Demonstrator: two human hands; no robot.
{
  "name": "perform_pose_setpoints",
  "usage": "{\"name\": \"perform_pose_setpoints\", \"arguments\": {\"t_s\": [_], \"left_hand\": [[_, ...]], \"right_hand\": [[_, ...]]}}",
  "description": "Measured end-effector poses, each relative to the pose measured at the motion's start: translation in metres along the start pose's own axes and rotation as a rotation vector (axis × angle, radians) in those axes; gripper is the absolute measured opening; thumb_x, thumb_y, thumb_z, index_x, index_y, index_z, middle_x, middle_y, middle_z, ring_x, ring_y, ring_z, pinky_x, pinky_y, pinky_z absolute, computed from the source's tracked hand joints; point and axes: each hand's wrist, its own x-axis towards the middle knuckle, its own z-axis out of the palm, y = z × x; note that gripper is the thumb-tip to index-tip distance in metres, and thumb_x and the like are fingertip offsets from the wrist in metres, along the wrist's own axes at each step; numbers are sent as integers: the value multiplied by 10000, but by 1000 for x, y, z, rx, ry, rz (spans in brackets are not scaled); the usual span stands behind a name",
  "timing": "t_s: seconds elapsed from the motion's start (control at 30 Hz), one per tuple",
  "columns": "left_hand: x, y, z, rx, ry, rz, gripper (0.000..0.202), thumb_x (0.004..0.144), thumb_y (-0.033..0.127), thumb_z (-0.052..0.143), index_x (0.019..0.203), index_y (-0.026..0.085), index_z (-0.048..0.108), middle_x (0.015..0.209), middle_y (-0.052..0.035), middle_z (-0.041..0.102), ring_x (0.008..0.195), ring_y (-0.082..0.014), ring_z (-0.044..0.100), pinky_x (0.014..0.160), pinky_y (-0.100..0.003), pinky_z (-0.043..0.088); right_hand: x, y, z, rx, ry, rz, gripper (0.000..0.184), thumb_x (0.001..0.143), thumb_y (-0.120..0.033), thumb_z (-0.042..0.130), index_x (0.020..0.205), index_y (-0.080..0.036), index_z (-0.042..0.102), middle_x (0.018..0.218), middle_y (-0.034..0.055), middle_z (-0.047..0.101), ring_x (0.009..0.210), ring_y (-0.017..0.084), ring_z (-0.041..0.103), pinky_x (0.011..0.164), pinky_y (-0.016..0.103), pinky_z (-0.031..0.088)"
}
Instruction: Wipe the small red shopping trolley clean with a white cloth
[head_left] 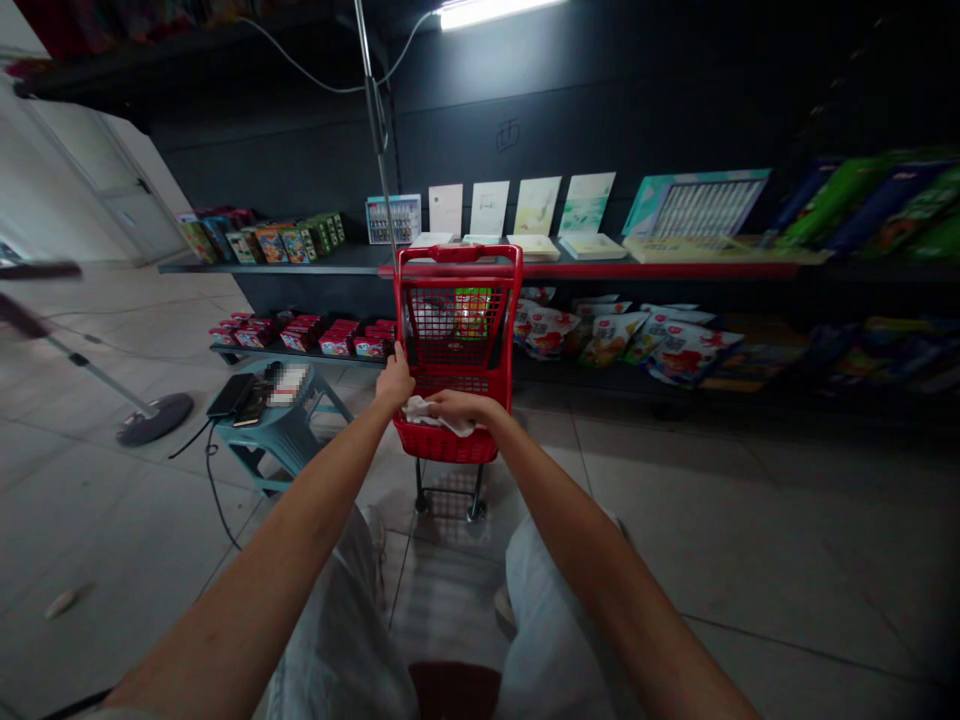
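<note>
A small red shopping cart stands on the floor between the person's legs and the shelving, its near basket end within easy reach of both arms. The left hand lies against the cart's left side, which probably steadies the light frame; whether its fingers close fully around the edge cannot be told. The right hand grasps a bunched white cloth at the near rim of the basket. Crumpled like this, the cloth seems to make a soft pad between the fingers and the red plastic.

To the left, a blue-grey stool serves as a low surface for dark devices, keeping them off the floor, with cables hanging beside it. Beyond the cart, the upper shelf carries white booklets, propped upright so that their covers face out. Red packs sit in clusters on the lower shelf at left, while snack bags lean together at right, apparently supporting one another.
</note>
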Motion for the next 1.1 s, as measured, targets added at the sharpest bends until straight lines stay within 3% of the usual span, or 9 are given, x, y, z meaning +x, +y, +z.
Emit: {"name": "perform_pose_setpoints", "arguments": {"t_s": [0.23, 0.37, 0.5, 0.67, 0.73, 0.8, 0.87, 0.97, 1.1], "left_hand": [[5, 0, 2, -48, 22, -33, 911, 883, 133, 513, 1678, 210, 76, 1544, -206, 481, 1341, -328, 582, 1079, -413, 469], [8, 6, 5, -71, 25, -53, 904, 899, 186, 525, 1679, 223, 71, 1529, -201, 499, 1336, -333, 583, 1076, -426, 469], [10, 14, 8, -77, 39, -79, 903, 897, 203, 531, 1680, 225, 81, 1483, -197, 541, 1295, -341, 609, 1057, -443, 484], [10, 28, 12, -102, 62, -112, 895, 890, 180, 519, 1680, 221, 99, 1465, -199, 552, 1266, -333, 631, 1039, -444, 503], [9, 35, 14, -117, 72, -120, 895, 890, 183, 521, 1679, 221, 99, 1473, -197, 543, 1269, -334, 631, 1039, -445, 505], [7, 43, 16, -130, 84, -128, 900, 886, 179, 523, 1678, 221, 97, 1482, -195, 535, 1272, -336, 630, 1035, -444, 509], [5, 51, 19, -138, 94, -137, 899, 884, 173, 518, 1677, 204, 95, 1482, -200, 532, 1263, -338, 635, 1022, -443, 519], [2, 61, 22, -134, 108, -155, 880, 888, 160, 498, 1673, 172, 101, 1481, -207, 530, 1237, -337, 649, 1007, -444, 529], [-3, 70, 23, -121, 110, -180, 852, 903, 164, 489, 1670, 188, 118, 1481, -197, 533, 1232, -317, 654, 1013, -429, 528]], "right_hand": [[-16, -21, 12, -276, 113, -123, 300, 935, -181, 525, 1151, -180, 735, 1207, 84, 750, 1026, 217, 690, 856, 244, 462], [-48, -11, 13, -473, 228, -41, 332, 973, -227, 509, 1243, -232, 702, 1290, 119, 707, 1126, 256, 671, 895, 310, 487], [-75, 9, -1, -482, 382, -111, 392, 926, -156, 533, 1272, -251, 692, 1330, 88, 665, 1173, 226, 626, 973, 314, 486], [-104, 39, -39, -246, 875, -163, 477, 850, -76, 489, 1276, -169, 682, 1256, 115, 660, 1160, 223, 597, 1073, 347, 454], [-114, 51, -51, -157, 1107, -75, 469, 838, -95, 488, 1266, -149, 671, 1215, 137, 660, 1130, 245, 602, 1053, 372, 464], [-119, 64, -56, -109, 1237, 76, 458, 819, -121, 510, 1254, -131, 653, 1191, 157, 655, 1113, 269, 601, 1035, 389, 468], [-119, 77, -52, -90, 1230, 251, 435, 807, -153, 541, 1229, -117, 643, 1172, 174, 651, 1104, 288, 601, 1031, 395, 462], [-114, 98, -41, -74, 1092, 465, 427, 839, -198, 545, 1247, -93, 616, 1174, 205, 645, 1106, 304, 606, 1036, 399, 450], [-112, 123, -32, -106, 944, 549, 408, 904, -208, 488, 1279, -70, 574, 1186, 235, 656, 1109, 298, 627, 1025, 386, 456]]}}
